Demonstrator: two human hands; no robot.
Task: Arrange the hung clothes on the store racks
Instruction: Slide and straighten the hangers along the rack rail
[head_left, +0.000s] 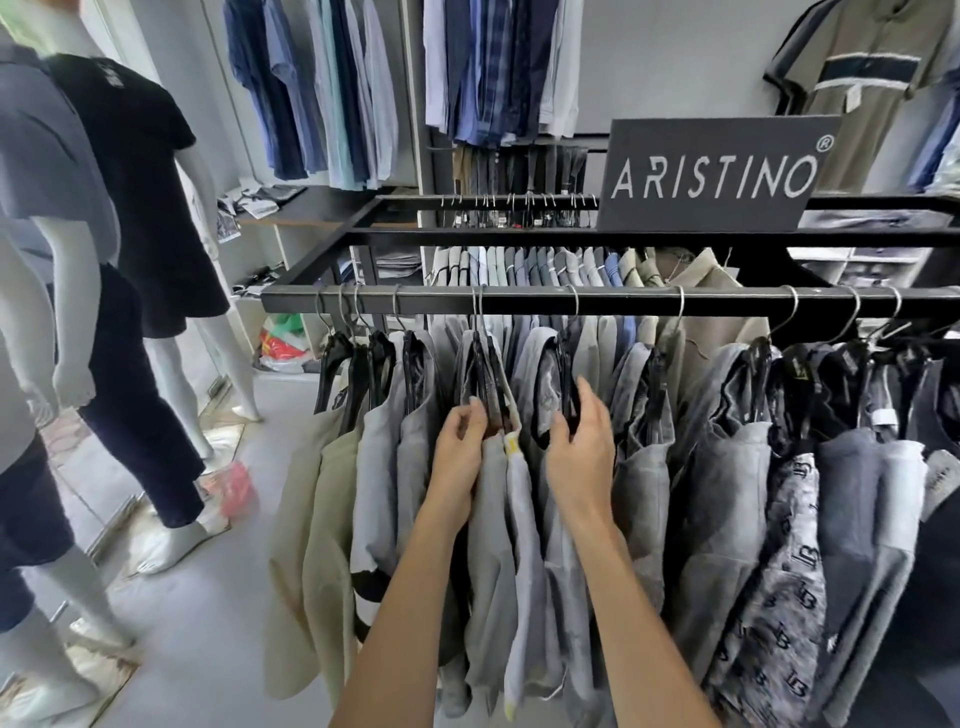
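Illumination is even, cool and diffuse; the interior reads moderately bright with no hard shadows. The strongest light enters at the upper left corner, where the view is washed out to near white. Pale reflections lie on the glossy floor (171, 525) beneath the mannequins (130, 218). Wide-angle distortion is marked: the front rail (623, 300) bows and the mannequins lean at the left edge. Motion blur softens the hands, left (460, 457) and right (582, 457), and the hanging garments (727, 493). The sign (714, 174) lettering is legible but grainy. Overall detail is soft, with compression smearing.
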